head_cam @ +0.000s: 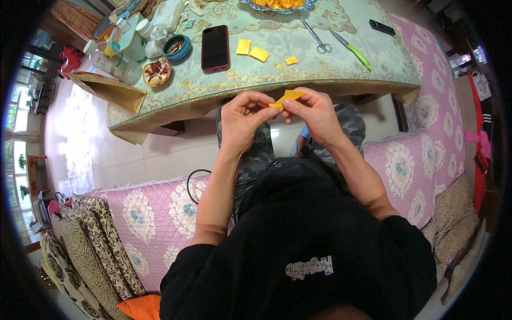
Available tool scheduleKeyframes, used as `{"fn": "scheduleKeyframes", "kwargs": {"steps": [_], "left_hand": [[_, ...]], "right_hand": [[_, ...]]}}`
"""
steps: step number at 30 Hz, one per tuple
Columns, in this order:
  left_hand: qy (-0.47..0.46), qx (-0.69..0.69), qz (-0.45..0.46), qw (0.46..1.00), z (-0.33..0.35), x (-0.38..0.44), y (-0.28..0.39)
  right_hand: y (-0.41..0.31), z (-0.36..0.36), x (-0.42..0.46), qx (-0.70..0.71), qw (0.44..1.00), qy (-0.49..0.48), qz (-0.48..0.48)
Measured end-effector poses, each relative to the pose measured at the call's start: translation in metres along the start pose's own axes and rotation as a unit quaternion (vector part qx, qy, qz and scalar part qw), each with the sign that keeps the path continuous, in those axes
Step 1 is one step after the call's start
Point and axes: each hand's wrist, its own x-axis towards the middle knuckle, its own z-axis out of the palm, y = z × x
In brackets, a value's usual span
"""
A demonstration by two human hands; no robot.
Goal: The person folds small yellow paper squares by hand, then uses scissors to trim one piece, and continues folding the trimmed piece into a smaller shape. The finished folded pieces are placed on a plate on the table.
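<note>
Just in front of the table's near edge, above my lap, a folded piece of yellow paper (289, 97) is held between both hands. My left hand (249, 114) pinches its left end between thumb and fingertips. The thumb and fingers of my right hand (316, 112) grip its right part, where a pointed flap stands up. On the table lie yellow paper pieces: two larger ones (243, 47) side by side and a smaller one (291, 60) to their right. A blue-and-white patterned dish (276, 9) at the far edge holds many folded yellow paper pieces.
The tablecloth-covered table (264, 76) bears a smartphone (215, 49), scissors (319, 41), a green-handled knife (354, 51) and a black remote control (382, 27). At left are a cut pomegranate (157, 72), a blue bowl (176, 47), a clear plastic bottle (116, 64) and an open paper bag (108, 91).
</note>
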Motion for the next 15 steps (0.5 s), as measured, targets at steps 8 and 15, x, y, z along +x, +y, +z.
{"fn": "scheduleKeyframes", "kwargs": {"steps": [8,15], "left_hand": [[-0.003,-0.008,-0.032,0.999,0.0009,-0.0011,0.0041],[-0.002,-0.011,-0.038,0.999,-0.0009,-0.0008,0.0019]], "right_hand": [[-0.0027,0.0018,0.0005,-0.027,1.0,-0.011,0.011],[-0.0027,0.0015,0.0,-0.05,0.999,-0.012,0.0]]}}
